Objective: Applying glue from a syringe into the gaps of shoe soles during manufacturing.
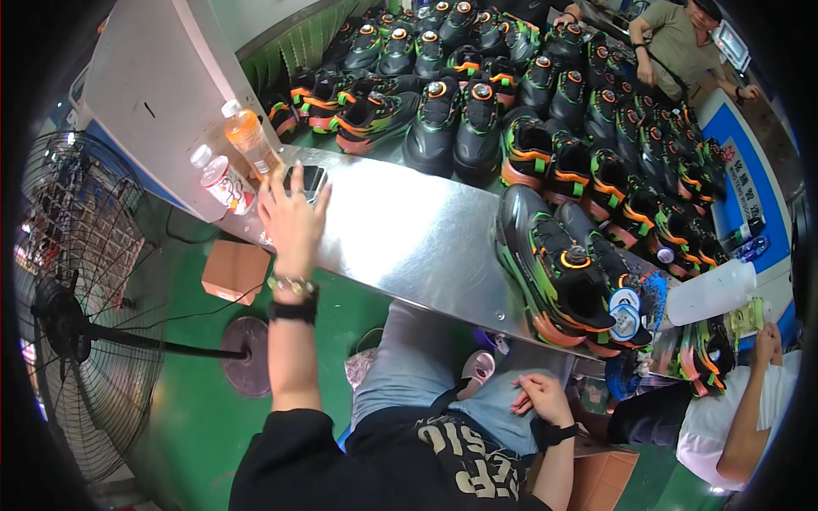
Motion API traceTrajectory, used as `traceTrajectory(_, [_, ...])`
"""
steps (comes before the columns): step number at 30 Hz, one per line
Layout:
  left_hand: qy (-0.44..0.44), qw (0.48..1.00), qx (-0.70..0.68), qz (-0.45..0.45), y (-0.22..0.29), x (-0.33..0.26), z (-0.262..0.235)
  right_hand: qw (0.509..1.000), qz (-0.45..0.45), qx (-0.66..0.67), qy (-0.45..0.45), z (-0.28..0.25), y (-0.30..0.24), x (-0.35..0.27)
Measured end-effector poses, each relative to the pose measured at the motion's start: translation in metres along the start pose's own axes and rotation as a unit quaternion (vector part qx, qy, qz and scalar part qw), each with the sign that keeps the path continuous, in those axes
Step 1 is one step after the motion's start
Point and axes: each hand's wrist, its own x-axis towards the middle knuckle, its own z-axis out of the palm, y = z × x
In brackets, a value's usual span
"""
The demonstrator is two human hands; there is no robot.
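Observation:
My left hand [292,220] reaches up onto the steel worktable [409,238], fingers spread, resting over a dark phone [311,180] near two drink bottles. It wears a watch and a dark band at the wrist. My right hand [538,398] rests on my lap below the table edge, fingers loosely curled, holding nothing. A pair of black sneakers with green and orange trim [562,272] sits on the table to the right, apart from both hands.
An orange drink bottle [247,134] and a white one [223,181] stand by a grey cabinet [162,94]. Several matching sneakers [545,94] cover the far table. A floor fan [77,307] stands left, a cardboard box [234,271] below. A co-worker's arm [750,400] is at right; another person [673,43] sits far back.

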Motion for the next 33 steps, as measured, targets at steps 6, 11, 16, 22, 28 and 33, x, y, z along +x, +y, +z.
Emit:
traceTrajectory(6, [-0.143, 0.987, 0.078, 0.014, -0.038, 0.034, 0.019, 0.999, 0.024, 0.016, -0.03, -0.006, -0.009, 0.003])
traceTrajectory(11, [-0.299, 0.951, 0.085, 0.002, -0.03, 0.038, 0.015, 1.0, 0.007, 0.019, -0.019, -0.003, -0.011, 0.002])
traceTrajectory(16, [-0.28, 0.955, 0.1, -0.003, -0.044, 0.027, 0.027, 0.999, 0.021, 0.025, -0.026, -0.008, -0.013, 0.003])
traceTrajectory(22, [-0.02, 0.999, -0.024, -0.014, -0.022, 0.021, 0.01, 0.998, 0.034, 0.04, -0.041, -0.01, -0.015, 0.005])
traceTrajectory(28, [-0.175, 0.928, -0.225, 0.238, 0.062, -0.062, -0.017, 0.997, 0.038, 0.058, -0.038, -0.009, -0.014, 0.005])
traceTrajectory(33, [-0.206, 0.906, -0.292, 0.228, 0.08, -0.078, -0.014, 0.998, 0.03, 0.042, -0.036, -0.009, -0.012, 0.006])
